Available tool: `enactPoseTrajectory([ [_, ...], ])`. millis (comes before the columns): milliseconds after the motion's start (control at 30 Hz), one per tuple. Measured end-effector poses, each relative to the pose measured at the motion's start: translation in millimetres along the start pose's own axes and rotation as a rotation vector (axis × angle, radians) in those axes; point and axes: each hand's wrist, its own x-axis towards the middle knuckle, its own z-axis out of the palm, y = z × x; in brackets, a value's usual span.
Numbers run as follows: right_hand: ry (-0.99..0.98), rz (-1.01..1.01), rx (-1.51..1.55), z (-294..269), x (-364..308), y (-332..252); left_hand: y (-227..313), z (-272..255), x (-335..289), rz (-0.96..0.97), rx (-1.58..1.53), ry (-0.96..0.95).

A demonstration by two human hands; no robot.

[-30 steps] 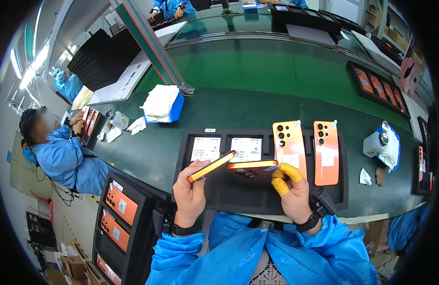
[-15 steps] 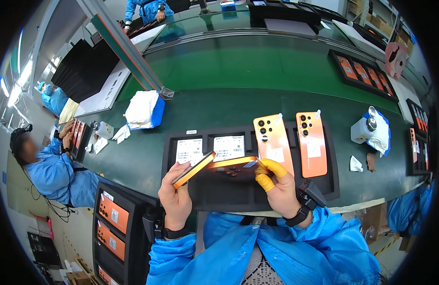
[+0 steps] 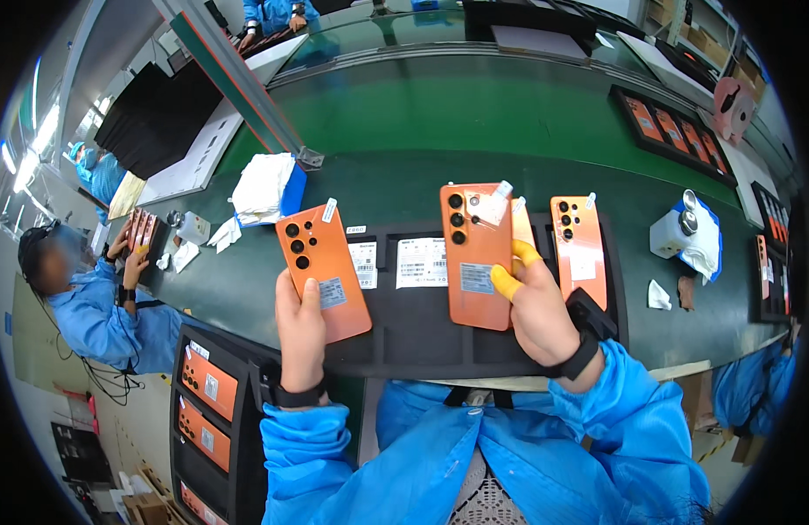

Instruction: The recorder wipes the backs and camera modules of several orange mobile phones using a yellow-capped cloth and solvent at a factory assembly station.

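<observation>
My left hand grips an orange smartphone, its back with dark camera lenses turned up and a pale label on it. In my right hand, which wears yellow finger cots on thumb and forefinger, is a second orange smartphone, also back side up. Both phones are held above a black foam tray. Two more orange phones lie in the tray's right part; one is mostly hidden behind the right-hand phone, the other shows fully. White printed labels sit in the tray's left slots.
A blue box of white wipes stands at the back left, another wipe box with a metal-topped bottle at the right. Lower left is a black phone tray. A co-worker sits at the left.
Both phones have turned from edge-on to backs facing up. They have moved apart, the left one going left. The left hand has moved slightly left, the right hand slightly right.
</observation>
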Motion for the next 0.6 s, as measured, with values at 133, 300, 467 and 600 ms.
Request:
enactPoseTrajectory([
  [133, -0.105, 0.084, 0.115, 8, 10, -5, -21, 7, 30, 0.055, 0.037, -0.124],
  [300, -0.246, -0.388, -0.518, 27, 32, 29, -35, 1, 50, -0.015, -0.019, -0.275],
  [467, -0.201, -0.368, -0.235, 54, 70, 89, -4, 12, 28, 0.253, 0.468, -0.151],
  [600, -0.309, 0.074, -0.491, 22, 14, -8, -11, 19, 13, 0.759, 0.642, -0.378],
])
